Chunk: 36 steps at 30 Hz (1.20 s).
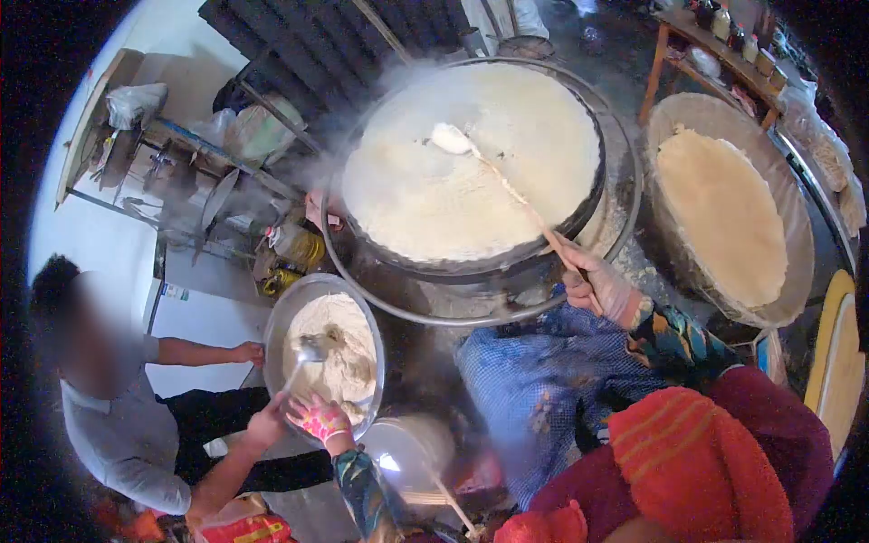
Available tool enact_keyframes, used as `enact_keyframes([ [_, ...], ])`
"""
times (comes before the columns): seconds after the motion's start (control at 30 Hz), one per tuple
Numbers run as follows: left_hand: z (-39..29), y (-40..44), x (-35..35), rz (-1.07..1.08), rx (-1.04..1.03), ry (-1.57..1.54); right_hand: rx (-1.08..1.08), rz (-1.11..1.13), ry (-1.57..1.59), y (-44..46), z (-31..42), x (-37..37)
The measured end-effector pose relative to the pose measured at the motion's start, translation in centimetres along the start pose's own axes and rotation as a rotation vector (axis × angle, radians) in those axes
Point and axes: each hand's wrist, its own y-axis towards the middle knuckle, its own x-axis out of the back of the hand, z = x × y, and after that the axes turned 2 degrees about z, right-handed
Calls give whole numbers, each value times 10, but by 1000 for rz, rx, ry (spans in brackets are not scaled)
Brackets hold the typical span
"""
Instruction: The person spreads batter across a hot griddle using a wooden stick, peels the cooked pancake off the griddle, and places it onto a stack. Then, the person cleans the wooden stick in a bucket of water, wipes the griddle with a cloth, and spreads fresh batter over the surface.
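My right hand [599, 282] is closed around the wooden handle of a long-handled ladle [507, 185]. Its pale, coated head rests at the surface of a cream-coloured, steaming layer [407, 199] filling a very large round pan [601, 181]. My left hand [319, 418], in what looks like a pink patterned glove, reaches over the near rim of a metal basin [378, 335] with fingers spread. Inside the basin lies a pale, lumpy, flour-like mass [348, 362]. Beside my left hand, another person's hand [265, 425] grips a metal ladle [308, 351] dipped in that mass.
A co-worker [118, 416] sits left of the basin, other hand at its rim. At right stands a big lined tub [665, 213] of tan, grainy material. A pale bucket [425, 443] stands below the basin. Cluttered shelves [204, 136] line the left wall.
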Motion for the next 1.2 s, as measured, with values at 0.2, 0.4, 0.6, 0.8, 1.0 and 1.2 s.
enact_keyframes([
  [0.2,18,22,-17,111,55,-3,57,-201,-139,-8,-15,2],
  [0.4,8,0,16,348,-139,127,-71,-175,-226,-12,-9,3],
  [0.6,34,-2,1,347,-121,79,-71,-24,-214,-37,-7,6],
  [0.8,65,-5,-6,331,-53,-26,28,-233,-231,-65,-25,-9],
  [1.0,89,-11,-16,318,56,-406,6,-212,-309,-62,-24,-10],
  [1.2,89,-37,-4,252,229,-1181,-41,-63,-168,-56,-14,-12],
])
